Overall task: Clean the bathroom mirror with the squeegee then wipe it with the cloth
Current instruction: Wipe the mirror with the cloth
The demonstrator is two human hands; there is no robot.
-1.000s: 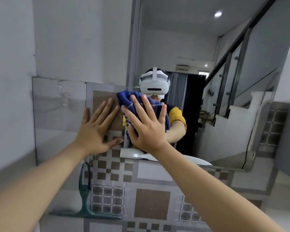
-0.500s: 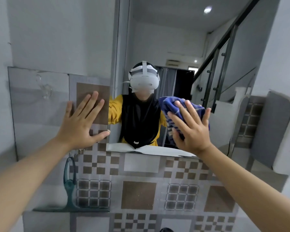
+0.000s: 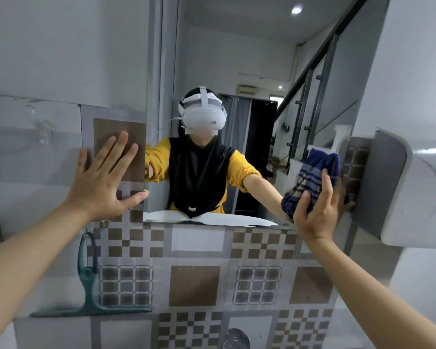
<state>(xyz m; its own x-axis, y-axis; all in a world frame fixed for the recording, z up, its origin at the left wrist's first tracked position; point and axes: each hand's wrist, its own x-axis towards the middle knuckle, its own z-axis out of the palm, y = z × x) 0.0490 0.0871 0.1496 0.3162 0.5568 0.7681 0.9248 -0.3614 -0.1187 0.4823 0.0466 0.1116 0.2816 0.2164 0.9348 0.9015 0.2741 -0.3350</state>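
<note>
The mirror [image 3: 239, 59] fills the middle of the wall and reflects a person in a yellow top with a headset. My right hand [image 3: 317, 210] presses a blue striped cloth [image 3: 312, 177] flat against the mirror's lower right corner. My left hand [image 3: 103, 180] rests open and flat on the tiled wall just left of the mirror's edge, its thumb near the frame. A green squeegee [image 3: 88, 285] hangs on the tiles below my left hand, blade down.
A white wall-mounted unit [image 3: 408, 192] juts out right beside the cloth. A clear suction hook [image 3: 43, 132] sticks to the wall at the left. Patterned brown and grey tiles [image 3: 194, 285] cover the wall under the mirror.
My right hand has swept the cloth rightward across the mirror, from the middle to the lower right corner. The left hand stayed planted on the tiles. The view has shifted right.
</note>
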